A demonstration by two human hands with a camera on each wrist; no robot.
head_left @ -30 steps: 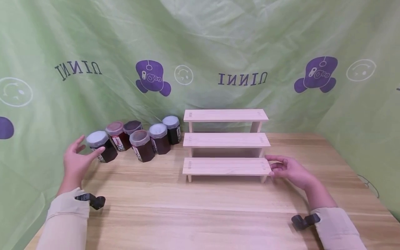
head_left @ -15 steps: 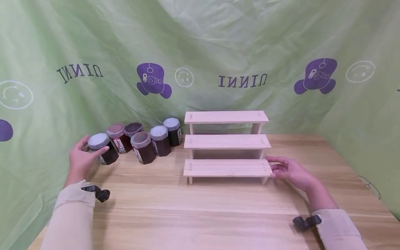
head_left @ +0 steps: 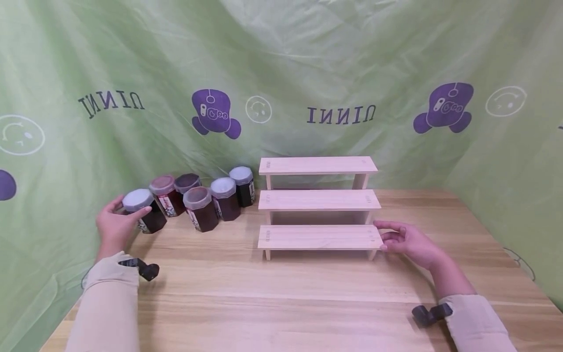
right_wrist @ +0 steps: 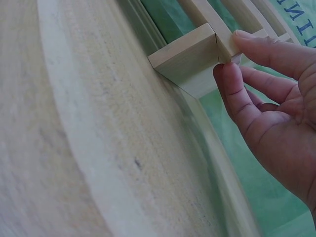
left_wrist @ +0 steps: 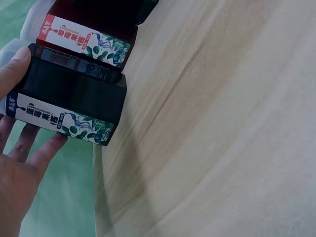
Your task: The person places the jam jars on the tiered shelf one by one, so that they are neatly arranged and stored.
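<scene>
My left hand point(head_left: 116, 222) grips a dark jam jar point(left_wrist: 74, 91) with a whitish lid, the leftmost of a group at the back left. In the left wrist view the thumb lies near the lid and the fingers reach round the labelled side; the label shows blue fruit and green leaves. My right hand point(head_left: 406, 242) pinches the right end of the lowest board on a three-step wooden stand point(head_left: 318, 237). From the right wrist the thumb is on top of the board's edge point(right_wrist: 224, 42) and the fingertips are beneath it.
Several more jars stand close together beside the held one, among them a red jar point(head_left: 172, 203) and a brown-lidded jar point(head_left: 202, 215). Both jars and stand rest on a wood-grain table point(head_left: 246, 288). Green printed cloth point(head_left: 281, 63) hangs behind and at the sides.
My left hand has moved right and closed in from beside the leftmost jar to grip it. My right hand keeps its place at the stand; the head view has shifted slightly.
</scene>
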